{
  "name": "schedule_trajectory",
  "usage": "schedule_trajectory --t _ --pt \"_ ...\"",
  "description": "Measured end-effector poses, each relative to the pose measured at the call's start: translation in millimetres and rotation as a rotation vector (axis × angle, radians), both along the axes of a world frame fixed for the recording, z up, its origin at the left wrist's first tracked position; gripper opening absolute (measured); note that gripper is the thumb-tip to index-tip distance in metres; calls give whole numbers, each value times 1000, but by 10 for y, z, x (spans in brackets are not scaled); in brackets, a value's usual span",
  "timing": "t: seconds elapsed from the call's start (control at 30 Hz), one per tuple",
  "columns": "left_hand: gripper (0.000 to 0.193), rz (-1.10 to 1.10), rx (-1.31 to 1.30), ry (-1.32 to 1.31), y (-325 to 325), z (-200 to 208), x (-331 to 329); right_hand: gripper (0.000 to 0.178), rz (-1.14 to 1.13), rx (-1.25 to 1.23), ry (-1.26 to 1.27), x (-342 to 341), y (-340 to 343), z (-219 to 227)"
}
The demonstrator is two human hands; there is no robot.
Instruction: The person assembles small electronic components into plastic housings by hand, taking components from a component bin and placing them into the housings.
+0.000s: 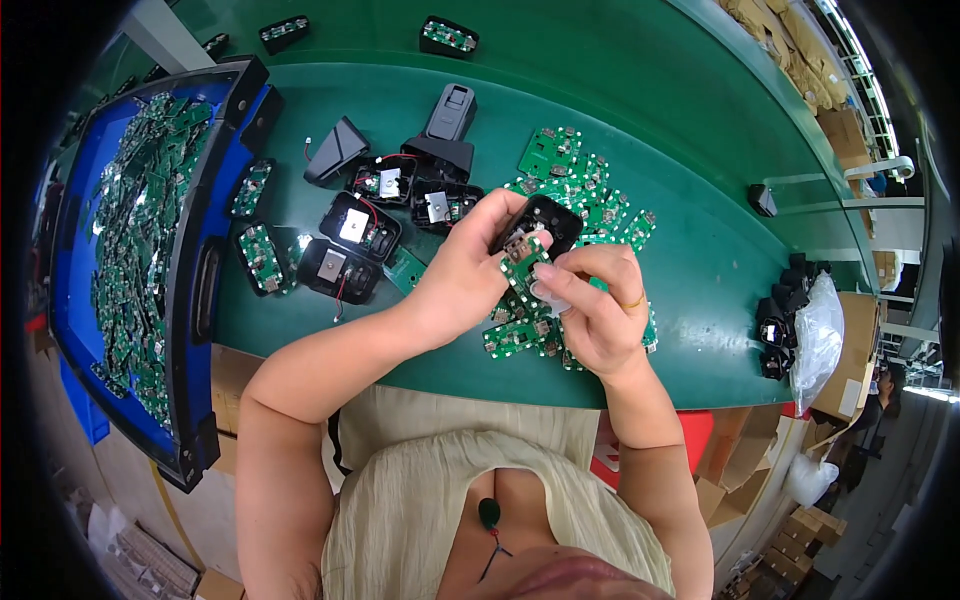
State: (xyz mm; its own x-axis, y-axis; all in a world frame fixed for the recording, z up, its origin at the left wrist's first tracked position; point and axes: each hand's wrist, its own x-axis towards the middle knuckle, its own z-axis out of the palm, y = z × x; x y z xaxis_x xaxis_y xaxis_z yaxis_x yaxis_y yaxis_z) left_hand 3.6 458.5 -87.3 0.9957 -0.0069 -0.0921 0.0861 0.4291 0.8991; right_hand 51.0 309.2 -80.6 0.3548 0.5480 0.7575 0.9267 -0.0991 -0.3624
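Over the middle of the green bench, my left hand (467,262) is closed around a black plastic housing (563,224), tilted with its hollow side up. A green circuit board (516,268) lies against the housing's near side, between my two hands. My right hand (604,312) is closed, with thumb and forefinger pinching the board's edge. A small whitish piece (549,299) shows under those fingers; I cannot make out what it is. Loose circuit boards (556,152) are spread beneath and beyond both hands. Left of my left hand are open black housings (352,228) with metal plates and red wires.
At the left stands a blue-lined black tray (95,300) heaped with circuit boards. Housings with boards fitted (262,262) lie beside it. A grey-black device (452,112) is at the back. Black parts (775,335), a plastic bag (818,335) and a cardboard box (855,360) are at the right end.
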Motion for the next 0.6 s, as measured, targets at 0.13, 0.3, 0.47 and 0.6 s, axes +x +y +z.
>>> schedule_trajectory --t 0.13,0.3,0.47,0.6 --pt "21 15 80 -47 -10 -17 -16 34 -8 -18 -3 -6 5 39" --pt "36 -115 -187 -7 -37 28 -36 27 -178 -22 -50 13 -36 94" --pt "46 -159 -189 -17 -29 6 -35 18 -298 -23 36 105 -64 39" --pt "46 -125 -141 -50 -33 18 -34 17 -291 -30 32 114 -68 38"
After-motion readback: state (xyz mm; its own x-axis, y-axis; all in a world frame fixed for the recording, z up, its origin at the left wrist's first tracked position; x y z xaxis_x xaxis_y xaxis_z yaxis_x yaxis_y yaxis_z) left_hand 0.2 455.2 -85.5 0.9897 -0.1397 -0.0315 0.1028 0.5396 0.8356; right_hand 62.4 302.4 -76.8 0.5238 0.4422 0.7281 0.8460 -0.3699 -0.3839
